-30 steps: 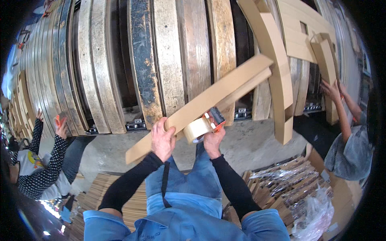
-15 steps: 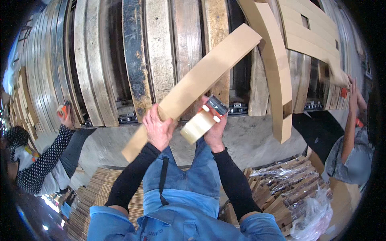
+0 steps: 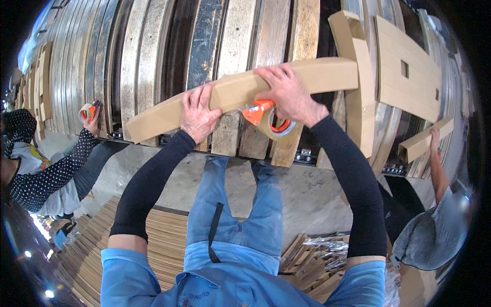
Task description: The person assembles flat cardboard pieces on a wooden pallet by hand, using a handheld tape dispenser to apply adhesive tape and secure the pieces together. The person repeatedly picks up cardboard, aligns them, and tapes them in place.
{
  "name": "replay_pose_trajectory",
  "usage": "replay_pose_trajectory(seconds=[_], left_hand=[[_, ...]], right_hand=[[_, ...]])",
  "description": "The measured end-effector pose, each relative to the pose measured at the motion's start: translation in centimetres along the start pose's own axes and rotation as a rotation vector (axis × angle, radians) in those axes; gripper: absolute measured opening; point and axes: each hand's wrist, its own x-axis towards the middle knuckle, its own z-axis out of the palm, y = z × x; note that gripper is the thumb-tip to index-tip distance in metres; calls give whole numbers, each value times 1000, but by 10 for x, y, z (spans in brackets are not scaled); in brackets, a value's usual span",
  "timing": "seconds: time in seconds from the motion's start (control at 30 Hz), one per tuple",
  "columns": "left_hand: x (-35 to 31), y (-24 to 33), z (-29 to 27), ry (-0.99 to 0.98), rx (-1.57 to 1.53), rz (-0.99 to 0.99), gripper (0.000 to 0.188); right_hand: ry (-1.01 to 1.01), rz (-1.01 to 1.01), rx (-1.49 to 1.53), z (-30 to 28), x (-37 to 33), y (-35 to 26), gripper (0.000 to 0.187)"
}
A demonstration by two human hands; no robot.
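Two hands hold a long brown box up in front of the wooden slats. The left hand lies flat on the box, fingers spread. The right hand presses on the box too and grips an orange tape gun just under it. A person on the left holds up more tape. Flat cardboard lies stacked below.
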Motion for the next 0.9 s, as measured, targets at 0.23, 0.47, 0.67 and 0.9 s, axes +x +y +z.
replay_pose_trajectory(seconds=[0.23,0.47,0.67,0.9], left_hand=[[35,-6,3,-153,-11,-28,35],[73,-7,22,-63,-97,-331,38],[66,-1,36,87,-105,-435,29],[67,-2,36,78,-63,-516,34]], right_hand=[[-26,5,24,-3,23,11,49],[304,609,390,-13,31,-17,57],[208,948,878,-43,8,-56,83],[447,277,121,-84,94,-85,41]])
